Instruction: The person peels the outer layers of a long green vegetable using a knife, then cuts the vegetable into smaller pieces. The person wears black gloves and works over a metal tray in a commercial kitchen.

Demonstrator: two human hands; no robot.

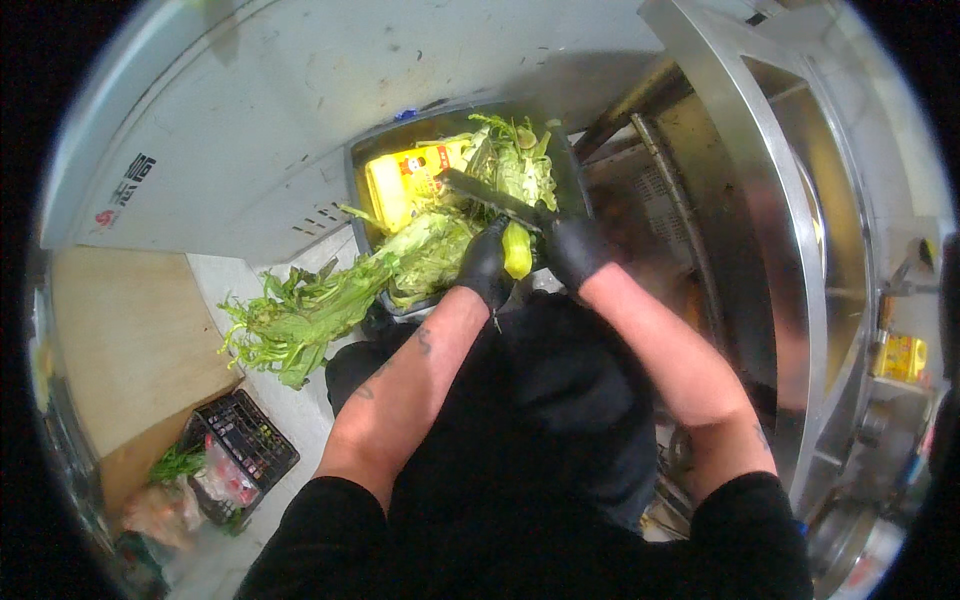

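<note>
Both my hands wear black gloves and work over a dark bin (585, 185). My left hand (484, 266) is closed round a peeled pale-green stem vegetable (517, 250), which looks like celtuce. A knife (492, 197) is gripped in my right hand (574, 250), its dark blade pointing to the upper left, across the top of the stem. The stem's upper end is hidden by the hands and blade. Under them, leaves and peelings (432, 248) fill the bin, along with a yellow plastic container (392, 196). A bunch of leafy greens (315, 318) hangs over its left rim.
A grey appliance panel (250, 130) stands behind the bin. On the right is a steel frame (790, 250) with shelves. At lower left, a black plastic crate (250, 445) stands by plastic bags (165, 510) and greens on the floor.
</note>
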